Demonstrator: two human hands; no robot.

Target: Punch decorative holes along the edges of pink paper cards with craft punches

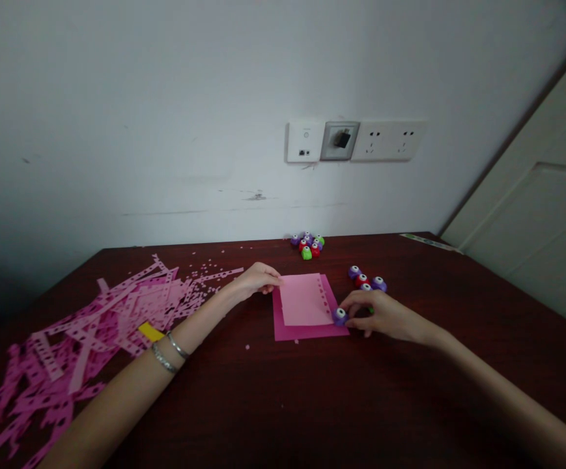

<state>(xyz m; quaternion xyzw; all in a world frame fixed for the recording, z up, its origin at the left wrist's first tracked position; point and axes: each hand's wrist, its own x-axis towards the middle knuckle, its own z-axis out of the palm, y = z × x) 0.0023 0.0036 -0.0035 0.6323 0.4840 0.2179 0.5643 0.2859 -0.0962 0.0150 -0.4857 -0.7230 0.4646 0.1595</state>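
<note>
A light pink paper sheet (305, 299) lies on a stack of darker pink sheets (307, 331) on the dark wooden table (312, 404). My left hand (258, 279) pinches the light sheet's far left corner, fingers closed on it. My right hand (383, 314) grips a small purple hole punch (340, 316) set on the sheet's right edge, near its front corner. A row of punched holes runs along that right edge above the punch.
Three more small punches (367, 280) sit just behind my right hand, and a cluster of several coloured punches (308, 245) stands by the wall. A heap of punched pink paper strips (92, 326) and confetti covers the table's left side. Wall sockets (355, 140) are above.
</note>
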